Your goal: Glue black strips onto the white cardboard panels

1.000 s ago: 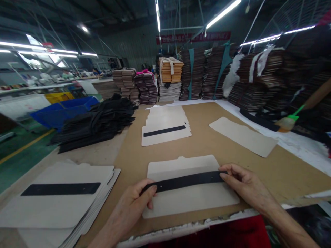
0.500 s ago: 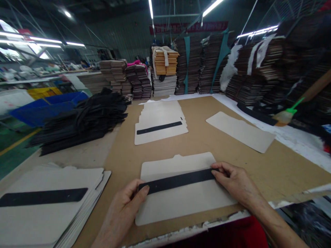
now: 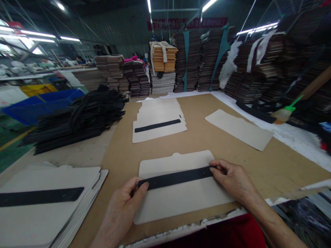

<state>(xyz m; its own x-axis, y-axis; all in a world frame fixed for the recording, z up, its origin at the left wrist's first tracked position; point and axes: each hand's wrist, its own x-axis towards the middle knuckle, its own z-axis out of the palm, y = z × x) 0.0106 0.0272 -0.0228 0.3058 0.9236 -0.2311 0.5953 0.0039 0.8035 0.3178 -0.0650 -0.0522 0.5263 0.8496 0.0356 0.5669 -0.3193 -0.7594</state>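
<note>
1. Black strip [image 3: 178, 177]: over pale panel [image 3: 181, 205], toward six o'clock; left hand [image 3: 121, 206] pinching nine-o'clock end between fingers, right hand [image 3: 234, 176] likewise at three o'clock.
2. Risk: uneven pull could skew the strip.
3. Risk: brushing hand could shift the panel.

The brown-topped table [image 3: 193, 124] bears a pale sheet [image 3: 178, 198] near its front edge, a fanned row of sheets [image 3: 159, 109] beyond, a lone sheet [image 3: 239, 129] rightward, a stack of sheets [image 3: 33, 224] leftward, black cloth [image 3: 82, 117] and, seemingly, a green-capped bottle [image 3: 282, 115].
</note>
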